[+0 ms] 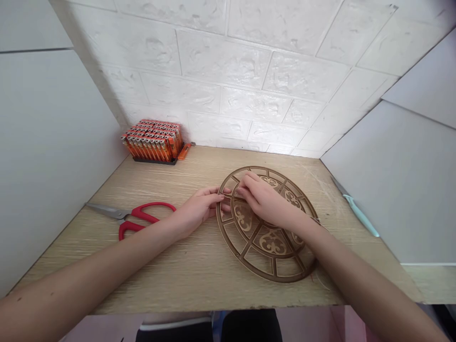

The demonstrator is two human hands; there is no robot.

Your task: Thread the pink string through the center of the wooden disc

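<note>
A round brown openwork disc (245, 251) with spokes and scroll cut-outs is held tilted above the wooden table. My left hand (204, 205) grips its left rim, thumb on the front and fingers behind. Over the upper left part of the disc is my right hand (261, 197), its fingertips pinched together near the inner ring; whatever lies between them is too small to make out. A pale bit of thread (316, 219) shows at the right rim. Part of the disc is hidden behind my right hand and forearm.
Red-handled scissors (142, 214) lie at the left, partly under my left forearm. Several orange lighters (153, 142) stand in a black tray at the back left, beside one lying orange lighter (185, 151). A knife with a light-blue handle (361, 216) rests by the right panel.
</note>
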